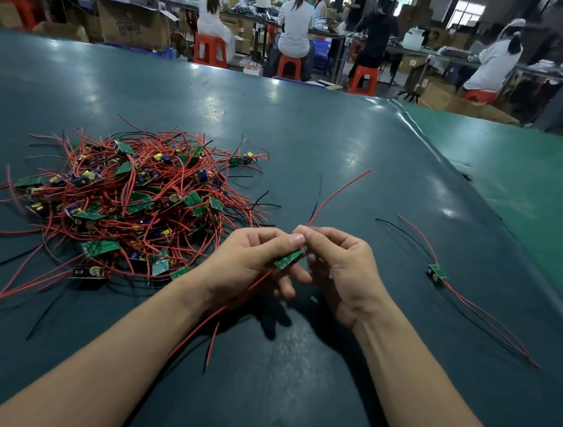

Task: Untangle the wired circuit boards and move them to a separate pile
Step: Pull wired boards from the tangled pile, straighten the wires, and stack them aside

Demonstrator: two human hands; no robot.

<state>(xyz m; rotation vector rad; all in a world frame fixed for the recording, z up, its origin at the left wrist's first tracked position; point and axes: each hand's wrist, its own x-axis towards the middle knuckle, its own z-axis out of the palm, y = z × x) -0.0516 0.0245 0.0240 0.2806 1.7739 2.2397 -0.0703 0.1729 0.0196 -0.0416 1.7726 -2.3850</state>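
A tangled heap of small green circuit boards [126,198] with red and black wires lies on the left of the dark table. My left hand [251,262] pinches one green board [287,259] just above the table. My right hand [340,267] pinches that board's red wire [339,191], which runs up and away to the right. More red wires from the held board trail back under my left wrist. One separated board [437,272] with its red and black wires lies alone on the right.
The dark green table mat [281,127] stretches far ahead. A lighter green surface [534,182] adjoins it on the right. Several people sit on red stools [210,49] at benches beyond the table's far edge.
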